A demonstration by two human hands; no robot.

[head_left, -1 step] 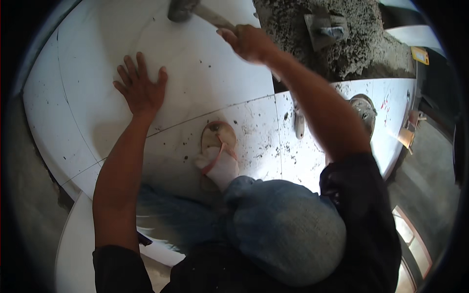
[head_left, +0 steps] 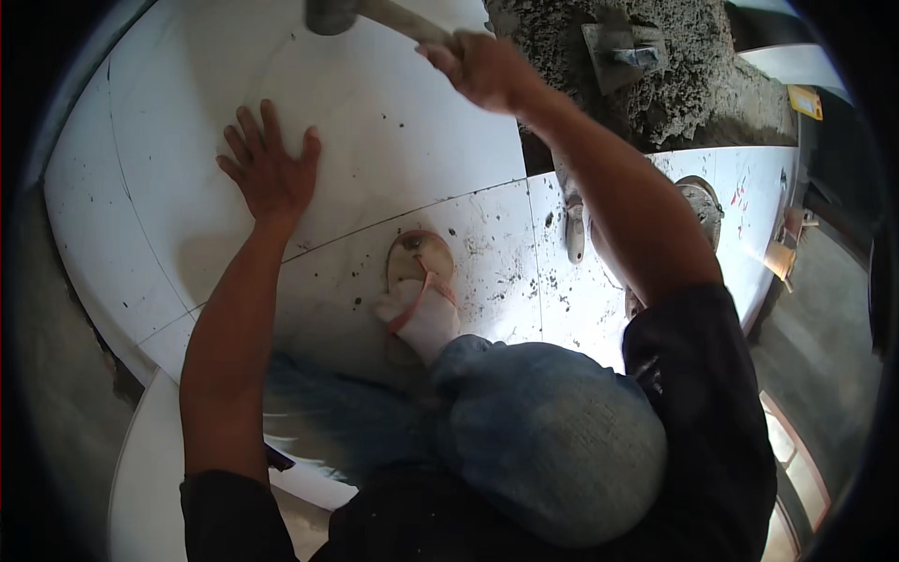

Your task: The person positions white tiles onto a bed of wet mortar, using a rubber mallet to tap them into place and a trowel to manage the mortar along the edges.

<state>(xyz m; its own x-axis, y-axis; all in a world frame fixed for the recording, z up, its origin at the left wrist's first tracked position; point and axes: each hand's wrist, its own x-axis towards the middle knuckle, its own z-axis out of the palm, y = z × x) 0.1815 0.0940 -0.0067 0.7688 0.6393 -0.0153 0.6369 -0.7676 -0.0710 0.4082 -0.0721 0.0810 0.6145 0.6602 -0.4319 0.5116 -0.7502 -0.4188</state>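
My left hand lies flat with fingers spread on a large white floor tile. In my right hand is the wooden handle of a mallet. Its dark head sits over the tile near the top edge of the view, partly cut off by it. Whether the head touches the tile I cannot tell. Dark specks of mortar dot the tile, and a joint line runs along its near edge.
Wet grey mortar spreads at the far right, with a trowel lying on it. A tool with a grey handle lies on the speckled tiles, and a round bucket stands behind my right arm. My sandalled foot is on the near tile.
The mallet head has shifted slightly left and away. My right hand and forearm have moved a little to the right and farther off, while my left hand has stayed in place.
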